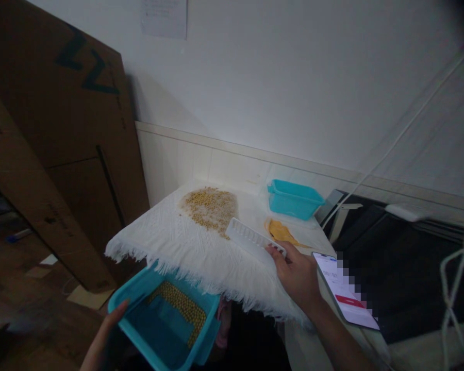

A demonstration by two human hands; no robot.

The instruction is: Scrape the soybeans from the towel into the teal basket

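My left hand (109, 325) grips the left rim of a blue plastic basin (139, 330), held tilted below the table's front edge. Yellow soybeans (180, 304) lie in it, gathered toward its far and right sides. My right hand (298, 270) is closed on one end of a long white plastic tray (251, 241) with a row of slots or compartments. The tray's far end rests at the edge of a spread of soybeans (211, 206), mixed with small pale grains or bits, on a white fringed cloth (166, 232).
A smaller blue basin (296, 200) stands at the back right, near a crumpled yellow-orange item (282, 231). A phone (346, 288) lies along the right edge. White cables (402, 134) hang at the right. A large cardboard box (77, 134) stands on the left.
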